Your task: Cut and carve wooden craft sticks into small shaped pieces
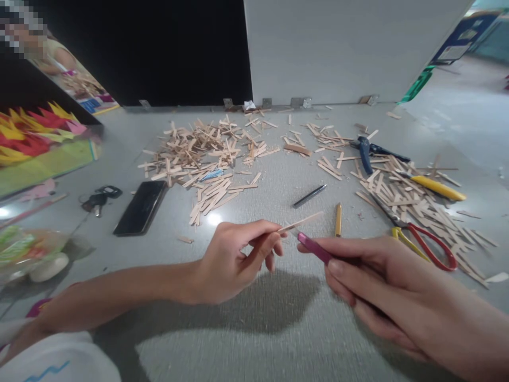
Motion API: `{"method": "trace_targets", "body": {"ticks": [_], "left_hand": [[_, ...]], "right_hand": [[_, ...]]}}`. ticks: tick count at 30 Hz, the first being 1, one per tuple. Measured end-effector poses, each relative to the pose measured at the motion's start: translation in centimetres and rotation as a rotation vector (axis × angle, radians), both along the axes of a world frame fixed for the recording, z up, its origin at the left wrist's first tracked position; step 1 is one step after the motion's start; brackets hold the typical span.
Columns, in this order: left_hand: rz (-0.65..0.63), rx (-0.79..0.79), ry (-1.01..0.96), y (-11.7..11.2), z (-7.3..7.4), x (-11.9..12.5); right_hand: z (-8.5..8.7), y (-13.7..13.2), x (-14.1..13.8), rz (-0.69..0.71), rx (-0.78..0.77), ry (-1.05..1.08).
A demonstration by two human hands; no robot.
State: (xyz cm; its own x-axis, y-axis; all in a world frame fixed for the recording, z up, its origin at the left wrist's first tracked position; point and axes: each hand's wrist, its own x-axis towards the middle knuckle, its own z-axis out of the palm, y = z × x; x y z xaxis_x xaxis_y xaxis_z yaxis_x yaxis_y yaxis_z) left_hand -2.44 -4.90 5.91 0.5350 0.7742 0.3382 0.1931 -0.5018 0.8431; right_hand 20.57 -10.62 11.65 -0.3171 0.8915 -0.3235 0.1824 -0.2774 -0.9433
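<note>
My left hand pinches a thin wooden stick between thumb and fingers, holding it above the grey table. My right hand is closed around a pink-handled craft knife, whose tip meets the stick near my left fingertips. Both hands hover over the table's near middle. The blade itself is too small to make out.
Piles of wooden sticks cover the far table, more at right. A black phone, keys, a black pen, a yellow pencil, red-yellow scissors, blue pliers and a yellow-handled tool lie around. Coloured paper sits far left.
</note>
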Motion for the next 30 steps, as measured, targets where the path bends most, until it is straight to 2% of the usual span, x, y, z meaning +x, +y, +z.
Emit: {"method": "trace_targets", "body": {"ticks": [3,5,7,8,10,13,16,18,21,25,27,30], "left_hand": [[0.102,0.253,0.064,0.4,-0.6,0.0],[0.206,0.413,0.105,1.2,-0.9,-0.1],[0.294,0.438,0.160,2.4,-0.9,-0.3],[0.322,0.388,0.175,3.1,-0.8,-0.3],[0.373,0.237,0.144,4.3,-0.6,-0.3],[0.291,0.083,0.067,4.9,-0.6,-0.2],[0.155,-0.082,0.033,4.4,-0.8,0.0],[0.085,-0.232,0.025,4.0,-0.6,0.0],[0.016,-0.415,-0.008,3.5,0.1,-0.1],[-0.016,-0.485,-0.031,3.0,1.0,-0.2],[-0.018,-0.503,-0.029,2.7,1.2,-0.2],[-0.015,-0.534,-0.039,2.2,1.0,0.0]], "right_hand": [[-0.3,-0.3,-0.9,0.035,-0.118,0.048],[-0.4,-0.6,-1.4,0.052,-0.195,0.001],[-0.4,-0.7,-1.4,0.064,-0.201,-0.089],[-0.6,-0.6,-1.2,0.077,-0.155,-0.152],[-1.5,-0.1,-0.5,0.104,0.053,-0.318],[-4.2,1.2,1.0,0.133,0.454,-0.582],[-6.9,2.2,2.1,0.209,0.553,-0.734],[-8.0,2.4,2.3,0.232,0.591,-0.800],[-8.5,2.5,2.4,0.244,0.627,-0.868],[-8.5,2.4,2.6,0.241,0.668,-0.910],[-8.3,2.4,2.8,0.155,0.719,-0.903],[-7.2,2.0,3.0,-0.087,0.851,-0.875]]}}
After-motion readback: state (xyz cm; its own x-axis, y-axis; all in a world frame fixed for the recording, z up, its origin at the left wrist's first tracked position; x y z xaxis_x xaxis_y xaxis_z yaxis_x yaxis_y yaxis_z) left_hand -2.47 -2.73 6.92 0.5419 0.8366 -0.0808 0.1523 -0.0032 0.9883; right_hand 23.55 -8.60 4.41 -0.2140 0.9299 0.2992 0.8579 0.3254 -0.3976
